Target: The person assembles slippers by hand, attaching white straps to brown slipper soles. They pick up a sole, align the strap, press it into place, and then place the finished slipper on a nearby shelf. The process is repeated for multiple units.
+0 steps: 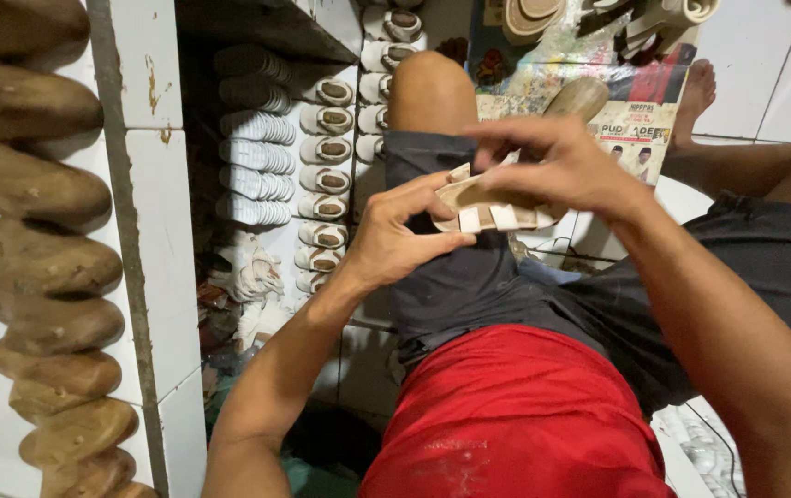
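I sit on the floor and hold a small beige sandal with white straps (492,210) over my left thigh. My left hand (395,235) grips its near end, thumb under the sole. My right hand (552,164) covers it from above, fingers curled over the straps and the far end. Part of the sandal is hidden under my right palm. A wooden shoe form (578,97) lies on printed paper just beyond my right hand.
Rows of small finished sandals (325,152) and white soles (254,157) lie on the floor by my left knee. A column of brown wooden shoe forms (40,267) stands at the far left beside a white tiled post (151,212). More soles and plastic bags (589,23) lie ahead.
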